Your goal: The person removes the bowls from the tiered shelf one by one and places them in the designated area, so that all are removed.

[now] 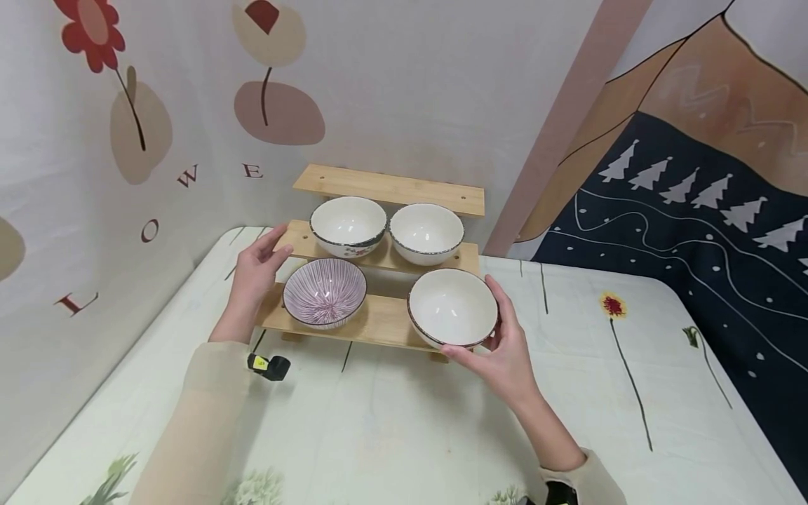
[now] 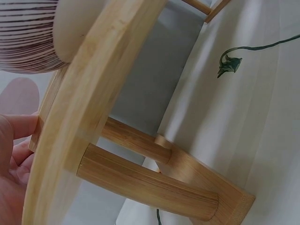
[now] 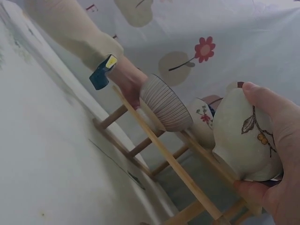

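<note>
A three-tier wooden rack [image 1: 385, 315] carries bowls on its two lower tiers. My left hand [image 1: 254, 265] grips the left end of the middle board [image 2: 41, 112], thumb and fingers on either side of it. My right hand [image 1: 508, 351] holds a white bowl [image 1: 453, 307] with a dark rim at the right end of the bottom board. A branch with yellow berries decorates this bowl's outside in the right wrist view; whether its foot touches the board, I cannot tell. Left of it on the bottom board sits a purple-striped bowl [image 1: 325, 293].
Two white bowls, one on the left [image 1: 348, 226] and one on the right [image 1: 426, 233], stand side by side on the middle tier. Behind them is the top board [image 1: 390, 188]. A printed cloth wall [image 1: 429, 84] rises close behind the rack, which stands on a pale floral tablecloth [image 1: 379, 421].
</note>
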A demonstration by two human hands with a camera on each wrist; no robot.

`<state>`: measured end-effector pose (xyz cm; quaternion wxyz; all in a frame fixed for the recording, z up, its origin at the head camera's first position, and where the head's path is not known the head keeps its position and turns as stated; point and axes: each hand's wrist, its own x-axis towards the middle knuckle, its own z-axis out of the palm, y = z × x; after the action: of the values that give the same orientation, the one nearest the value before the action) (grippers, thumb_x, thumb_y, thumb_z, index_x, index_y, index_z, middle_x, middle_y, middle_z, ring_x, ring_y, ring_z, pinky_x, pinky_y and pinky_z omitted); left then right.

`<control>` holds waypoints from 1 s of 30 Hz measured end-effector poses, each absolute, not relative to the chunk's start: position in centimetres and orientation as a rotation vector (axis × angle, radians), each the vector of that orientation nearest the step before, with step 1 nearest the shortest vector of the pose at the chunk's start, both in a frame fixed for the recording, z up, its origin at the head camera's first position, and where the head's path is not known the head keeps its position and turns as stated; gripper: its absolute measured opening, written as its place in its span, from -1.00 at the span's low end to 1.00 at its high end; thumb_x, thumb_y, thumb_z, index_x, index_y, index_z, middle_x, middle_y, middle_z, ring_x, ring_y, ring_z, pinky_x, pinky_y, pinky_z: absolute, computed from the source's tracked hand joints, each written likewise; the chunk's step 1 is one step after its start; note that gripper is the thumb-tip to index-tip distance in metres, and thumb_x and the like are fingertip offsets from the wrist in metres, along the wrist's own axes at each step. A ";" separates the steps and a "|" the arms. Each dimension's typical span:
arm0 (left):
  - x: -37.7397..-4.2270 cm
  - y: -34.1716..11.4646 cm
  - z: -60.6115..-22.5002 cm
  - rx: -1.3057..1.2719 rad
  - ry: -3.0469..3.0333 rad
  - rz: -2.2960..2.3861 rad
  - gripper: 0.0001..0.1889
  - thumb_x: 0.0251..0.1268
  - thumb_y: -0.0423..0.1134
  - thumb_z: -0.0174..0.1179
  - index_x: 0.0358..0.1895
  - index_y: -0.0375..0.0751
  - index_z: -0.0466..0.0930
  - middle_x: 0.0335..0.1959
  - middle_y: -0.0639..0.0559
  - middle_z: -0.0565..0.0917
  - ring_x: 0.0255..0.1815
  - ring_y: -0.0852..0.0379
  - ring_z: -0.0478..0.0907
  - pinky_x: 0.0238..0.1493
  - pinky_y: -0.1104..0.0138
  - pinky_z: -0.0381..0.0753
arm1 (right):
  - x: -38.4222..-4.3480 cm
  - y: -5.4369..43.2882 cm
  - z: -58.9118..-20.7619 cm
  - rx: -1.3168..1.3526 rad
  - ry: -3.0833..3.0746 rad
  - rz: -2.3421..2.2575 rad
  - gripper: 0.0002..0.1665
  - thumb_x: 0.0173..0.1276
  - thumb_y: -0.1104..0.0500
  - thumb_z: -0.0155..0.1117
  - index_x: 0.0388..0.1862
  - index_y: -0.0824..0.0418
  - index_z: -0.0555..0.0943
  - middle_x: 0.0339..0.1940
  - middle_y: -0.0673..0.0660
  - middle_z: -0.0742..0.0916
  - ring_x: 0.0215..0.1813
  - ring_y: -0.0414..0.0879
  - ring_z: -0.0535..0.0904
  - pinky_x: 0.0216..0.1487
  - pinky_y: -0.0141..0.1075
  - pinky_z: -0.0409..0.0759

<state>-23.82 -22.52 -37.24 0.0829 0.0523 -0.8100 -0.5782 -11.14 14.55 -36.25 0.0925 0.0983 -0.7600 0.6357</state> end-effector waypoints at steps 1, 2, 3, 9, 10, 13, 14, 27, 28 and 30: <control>-23.8 -22.5 -37.2 0.156 -2.417 -1.727 -0.43 0.54 -0.09 0.05 0.54 -0.02 0.21 0.60 0.04 0.18 0.63 0.01 0.09 0.66 0.11 0.14 | -11.1 14.6 -36.2 0.291 -2.251 1.891 0.31 -0.07 0.45 0.60 0.61 0.11 0.08 0.48 0.23 0.37 0.35 0.11 0.42 0.05 -0.59 0.66; -23.8 -22.5 -37.3 0.154 -2.414 -1.730 -0.43 0.54 -0.09 0.05 0.54 -0.02 0.21 0.60 0.04 0.17 0.63 0.01 0.09 0.66 0.11 0.14 | -11.1 14.7 -36.1 0.288 -2.250 1.889 0.31 -0.07 0.45 0.60 0.61 0.12 0.08 0.48 0.23 0.37 0.35 0.11 0.42 0.05 -0.59 0.66; -23.9 -22.6 -37.3 0.153 -2.413 -1.732 -0.43 0.54 -0.09 0.05 0.54 -0.02 0.21 0.60 0.04 0.17 0.63 0.00 0.09 0.66 0.11 0.14 | -11.1 14.7 -36.1 0.285 -2.249 1.888 0.31 -0.07 0.46 0.59 0.61 0.12 0.08 0.49 0.24 0.37 0.35 0.11 0.42 0.05 -0.59 0.66; -23.9 -22.5 -37.4 0.158 -2.413 -1.741 -0.42 0.54 -0.08 0.05 0.55 -0.01 0.20 0.60 0.04 0.16 0.62 -0.01 0.10 0.64 0.09 0.17 | -11.0 15.2 -35.8 0.270 -2.244 1.882 0.30 -0.06 0.47 0.58 0.61 0.13 0.08 0.50 0.23 0.35 0.36 0.09 0.40 0.06 -0.61 0.65; -23.9 -22.5 -37.4 0.161 -2.414 -1.741 -0.42 0.54 -0.08 0.05 0.55 0.00 0.20 0.60 0.05 0.16 0.62 -0.01 0.10 0.64 0.08 0.17 | -11.0 15.2 -35.8 0.266 -2.242 1.883 0.30 -0.06 0.47 0.58 0.61 0.13 0.08 0.50 0.22 0.35 0.36 0.07 0.40 0.07 -0.61 0.65; -23.9 -22.5 -37.3 0.166 -2.414 -1.742 -0.42 0.54 -0.08 0.05 0.55 -0.01 0.20 0.60 0.05 0.16 0.62 0.00 0.10 0.65 0.09 0.16 | -11.0 15.5 -35.8 0.253 -2.232 1.884 0.31 -0.07 0.49 0.57 0.61 0.12 0.08 0.50 0.20 0.35 0.35 0.02 0.40 0.08 -0.60 0.65; -23.9 -22.5 -37.3 0.167 -2.415 -1.741 -0.42 0.54 -0.08 0.05 0.55 -0.01 0.20 0.60 0.05 0.16 0.62 0.00 0.10 0.65 0.10 0.16 | -11.0 15.5 -35.8 0.249 -2.229 1.881 0.31 -0.07 0.50 0.57 0.61 0.12 0.08 0.51 0.19 0.35 0.35 0.01 0.40 0.09 -0.59 0.65; -23.9 -22.5 -37.3 0.160 -2.421 -1.735 -0.42 0.55 -0.08 0.04 0.55 0.00 0.19 0.60 0.04 0.16 0.63 -0.01 0.09 0.65 0.08 0.15 | -11.0 16.5 -35.4 0.236 -2.197 1.871 0.30 -0.07 0.54 0.54 0.61 0.15 0.08 0.52 0.19 0.32 0.35 0.04 0.38 0.07 -0.62 0.65; -23.9 -22.6 -37.3 0.160 -2.420 -1.737 -0.42 0.55 -0.09 0.04 0.55 0.00 0.19 0.60 0.04 0.16 0.63 -0.01 0.08 0.65 0.09 0.15 | -11.0 16.5 -35.4 0.235 -2.193 1.873 0.30 -0.06 0.54 0.53 0.61 0.15 0.08 0.51 0.19 0.32 0.35 0.03 0.38 0.07 -0.62 0.64; -23.9 -22.6 -37.3 0.162 -2.417 -1.742 -0.43 0.55 -0.10 0.04 0.55 0.00 0.19 0.60 0.05 0.16 0.63 0.00 0.08 0.66 0.09 0.13 | -11.0 16.6 -35.3 0.228 -2.193 1.867 0.30 -0.06 0.54 0.53 0.61 0.14 0.08 0.51 0.18 0.32 0.35 0.00 0.38 0.07 -0.62 0.64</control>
<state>-23.92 -22.57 -37.33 0.0787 0.0542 -0.8075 -0.5821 -11.01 16.63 -35.34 0.1259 0.0781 -0.7530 0.6411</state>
